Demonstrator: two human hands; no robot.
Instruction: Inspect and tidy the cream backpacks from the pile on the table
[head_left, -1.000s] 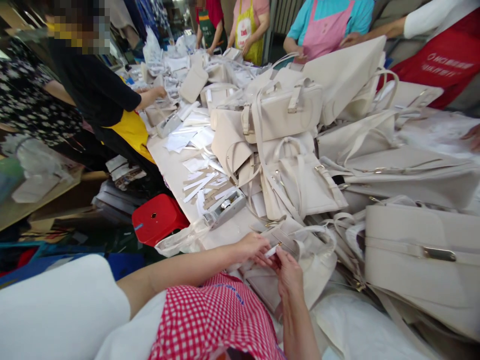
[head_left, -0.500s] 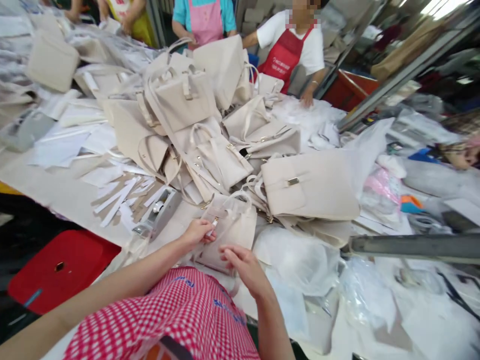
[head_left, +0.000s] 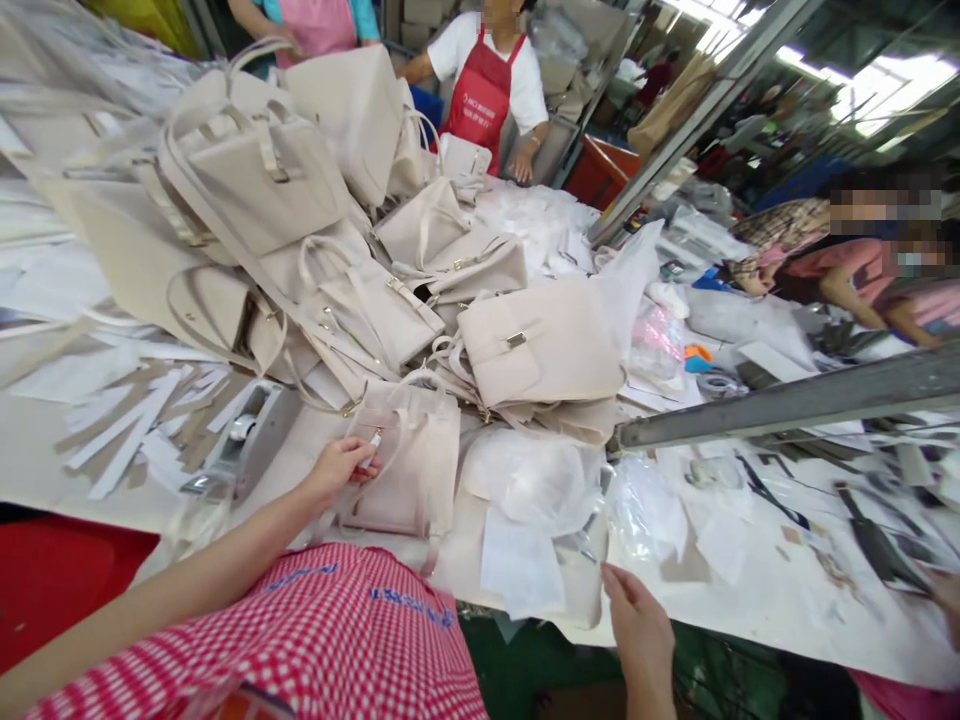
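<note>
A small beige handbag (head_left: 405, 455) lies on the table in front of me, its top handle and strap draped over it. My left hand (head_left: 349, 470) is closed at the bag's left side, with thumb and fingers pinching a small white-wrapped zipper pull (head_left: 373, 448) by a short gold-coloured zip. Out to the right, beyond the table's front edge, my right hand (head_left: 637, 625) is apart from the bag. Its fingers are loosely extended, and I see nothing held in them. Nearest to its fingertips are a white paper sheet (head_left: 521, 565) and clear plastic wrapping (head_left: 649, 510).
Beige bags (head_left: 255, 180) are piled behind the handbag. A grey tape dispenser (head_left: 251, 430) and paper strips (head_left: 142, 430) lie left. A metal bar (head_left: 787, 400) juts in from the right. White plastic (head_left: 536, 480) lies beside the bag. A co-worker in a red apron (head_left: 484, 90) stands opposite.
My right hand has moved away from the bag, rightward to the table's front edge. My left hand stays on the zipper pull. The view has turned right, bringing more co-workers into sight.
</note>
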